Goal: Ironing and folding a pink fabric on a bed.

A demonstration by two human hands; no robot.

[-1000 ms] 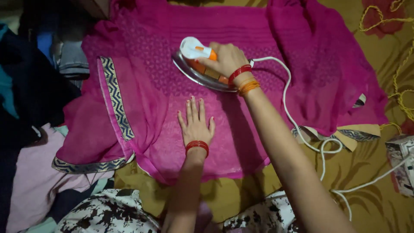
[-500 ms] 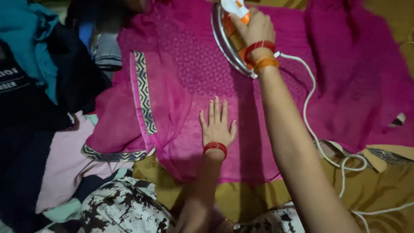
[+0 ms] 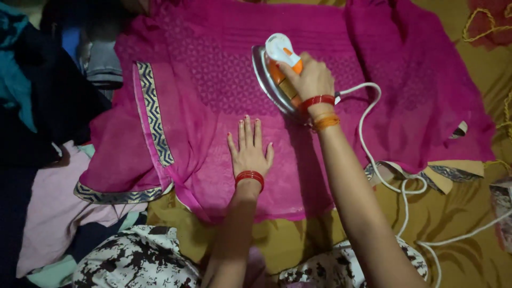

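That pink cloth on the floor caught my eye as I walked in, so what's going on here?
A person is ironing. Their right hand grips the handle of a white and orange iron, which sits soleplate down on the pink garment. Their left hand lies flat, fingers spread, on the fabric just below the iron, pressing it smooth. The garment is spread over a mustard-yellow sheet, and the iron's white cord trails off to the right. A pile of other clothes lies at the left.
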